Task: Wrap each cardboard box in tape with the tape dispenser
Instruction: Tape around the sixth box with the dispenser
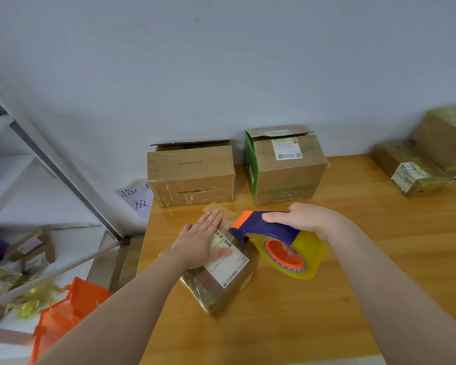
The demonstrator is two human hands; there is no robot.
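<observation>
As the left hand [201, 239] pressed flat on the small box [221, 270], the right hand [304, 218], clenched around the tape dispenser [277, 241], risked wrinkling tape if the box slid.

A small box [223, 281], glossy with tape and white-labelled, lies flat and skewed. The dispenser [271, 229], blue with an orange hub and yellowish roll, touches its upper right edge. Behind it stand a plain box [191, 175], flap raised, and a green-printed box [284, 167].
</observation>
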